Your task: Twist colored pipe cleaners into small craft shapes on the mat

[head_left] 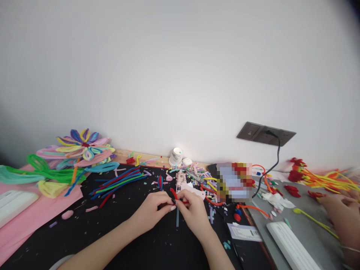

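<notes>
My left hand (153,210) and my right hand (194,212) meet over a black mat (126,240), fingers pinched together on a small red pipe cleaner piece (174,195). A thin blue-grey stick (177,218) lies just below the fingertips. A pink glue gun (182,183) rests right behind my hands. Loose red, blue and green pipe cleaners (118,182) lie to the left of my left hand.
A multicoloured pipe cleaner flower (81,148) and green loops (47,170) sit at the far left on pink paper (33,217). Scattered scraps, a white cup (176,156), a wall socket with a black cable (267,133). Another person's hand (341,215) works at the right beside red and orange flowers (309,178).
</notes>
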Available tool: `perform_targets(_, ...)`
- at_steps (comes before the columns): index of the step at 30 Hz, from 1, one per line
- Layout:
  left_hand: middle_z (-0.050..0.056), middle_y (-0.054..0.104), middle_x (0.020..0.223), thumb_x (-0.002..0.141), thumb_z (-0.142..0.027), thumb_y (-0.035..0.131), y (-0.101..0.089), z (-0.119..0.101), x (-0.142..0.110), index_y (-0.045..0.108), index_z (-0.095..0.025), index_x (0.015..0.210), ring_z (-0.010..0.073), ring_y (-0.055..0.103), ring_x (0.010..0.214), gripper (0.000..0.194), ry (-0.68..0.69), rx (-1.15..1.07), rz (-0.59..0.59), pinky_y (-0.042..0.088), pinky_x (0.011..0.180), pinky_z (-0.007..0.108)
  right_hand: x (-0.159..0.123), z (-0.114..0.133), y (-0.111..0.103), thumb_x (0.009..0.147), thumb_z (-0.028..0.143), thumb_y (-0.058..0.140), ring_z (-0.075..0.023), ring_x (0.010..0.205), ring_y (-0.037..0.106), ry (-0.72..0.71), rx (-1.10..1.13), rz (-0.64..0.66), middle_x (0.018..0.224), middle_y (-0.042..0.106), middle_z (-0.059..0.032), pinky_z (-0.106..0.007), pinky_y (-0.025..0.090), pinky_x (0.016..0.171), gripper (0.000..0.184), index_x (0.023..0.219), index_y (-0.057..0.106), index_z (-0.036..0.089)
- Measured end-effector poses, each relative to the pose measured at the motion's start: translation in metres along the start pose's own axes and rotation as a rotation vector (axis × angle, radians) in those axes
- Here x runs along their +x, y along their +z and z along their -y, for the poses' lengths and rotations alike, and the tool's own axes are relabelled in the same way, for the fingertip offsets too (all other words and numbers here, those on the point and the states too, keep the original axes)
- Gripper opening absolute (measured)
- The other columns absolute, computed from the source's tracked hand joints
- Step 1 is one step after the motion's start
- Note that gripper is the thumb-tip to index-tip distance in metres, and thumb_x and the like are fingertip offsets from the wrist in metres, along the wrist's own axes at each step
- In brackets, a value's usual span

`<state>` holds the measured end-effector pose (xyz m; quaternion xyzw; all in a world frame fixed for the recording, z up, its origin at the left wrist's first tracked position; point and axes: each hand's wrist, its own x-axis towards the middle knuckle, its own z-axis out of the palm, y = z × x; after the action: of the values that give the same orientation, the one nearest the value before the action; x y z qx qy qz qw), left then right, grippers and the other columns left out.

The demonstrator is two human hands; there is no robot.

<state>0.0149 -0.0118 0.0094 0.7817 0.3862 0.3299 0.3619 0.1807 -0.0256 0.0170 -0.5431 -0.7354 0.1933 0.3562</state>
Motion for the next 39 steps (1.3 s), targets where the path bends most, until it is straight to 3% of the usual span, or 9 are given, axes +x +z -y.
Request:
perform_targets(9,0.000,0.055,0.068,0.080,-0.023,0.052,0.003,-0.001,-0.002,0.061,-0.016,0.066,0.0121,0.050,0.064,0.019,-0.012,0.006,-0.042,0.038,0.061,0.022,0.000,-0.002,0.001,0.078,0.020,0.052,-0.0106,0.046,0.031,0.018,0.058,0.050,0.047,0.032,0.0041,-0.023,0.022,0.046,0.029,0.051,0.043,0.018)
perform_targets(14,0.000,0.053,0.065,0.079,-0.024,0.053,0.003,-0.002,-0.002,0.061,-0.015,0.064,0.0114,0.048,0.061,0.019,-0.046,-0.025,-0.055,0.035,0.058,0.022,0.000,0.001,-0.001,0.080,0.021,0.050,-0.0117,0.049,0.037,0.019,0.105,0.048,0.049,0.041,0.0022,-0.024,0.026,0.048,0.027,0.053,0.053,0.018)
perform_targets(17,0.000,0.054,0.067,0.079,-0.028,0.053,0.000,0.000,0.000,0.062,-0.015,0.068,0.0117,0.048,0.063,0.019,-0.108,-0.136,-0.090,0.035,0.059,0.022,0.003,-0.001,-0.004,0.077,0.022,0.054,-0.0134,0.055,0.046,0.081,0.303,0.018,0.058,0.052,0.0012,-0.024,0.034,0.053,0.010,0.078,0.064,0.019)
perform_targets(19,0.000,0.054,0.067,0.079,-0.032,0.053,-0.002,0.002,0.001,0.060,-0.014,0.071,0.0119,0.048,0.064,0.021,-0.156,-0.256,-0.105,0.036,0.060,0.022,0.005,-0.004,-0.005,0.074,0.023,0.059,-0.0134,0.057,0.050,0.154,0.535,-0.015,0.059,0.056,0.0023,-0.024,0.039,0.058,0.016,0.089,0.063,0.020)
perform_targets(22,-0.002,0.052,0.065,0.078,-0.035,0.054,-0.001,0.004,0.002,0.058,-0.014,0.074,0.0109,0.046,0.062,0.022,-0.211,-0.401,-0.094,0.037,0.059,0.022,0.005,-0.006,-0.004,0.069,0.026,0.066,-0.0135,0.060,0.055,0.264,0.880,-0.058,0.064,0.061,0.0017,-0.025,0.042,0.062,0.022,0.089,0.060,0.020)
perform_targets(25,-0.001,0.053,0.066,0.078,-0.035,0.055,0.002,0.003,0.001,0.058,-0.014,0.073,0.0110,0.047,0.062,0.022,-0.197,-0.425,-0.054,0.037,0.059,0.022,0.002,-0.003,-0.001,0.065,0.026,0.070,-0.0142,0.059,0.055,0.313,1.034,-0.026,0.067,0.062,-0.0013,-0.025,0.042,0.059,0.022,0.083,0.060,0.018)
perform_targets(31,0.001,0.059,0.072,0.078,-0.029,0.054,0.004,-0.002,-0.001,0.061,-0.014,0.073,0.0126,0.050,0.067,0.018,-0.153,-0.293,-0.006,0.039,0.062,0.023,0.002,-0.001,0.005,0.067,0.025,0.068,-0.0111,0.056,0.050,0.282,0.894,0.057,0.063,0.057,0.0009,-0.022,0.039,0.053,0.013,0.076,0.064,0.017)
perform_targets(39,-0.003,0.049,0.059,0.072,-0.028,0.058,0.011,0.000,-0.001,0.053,-0.013,0.060,0.0086,0.041,0.054,0.020,-0.221,-0.261,-0.001,0.034,0.052,0.020,0.002,-0.005,0.012,0.068,0.018,0.062,-0.0104,0.054,0.048,0.247,0.754,0.087,0.059,0.053,0.0032,-0.022,0.038,0.052,0.006,0.068,0.056,0.016)
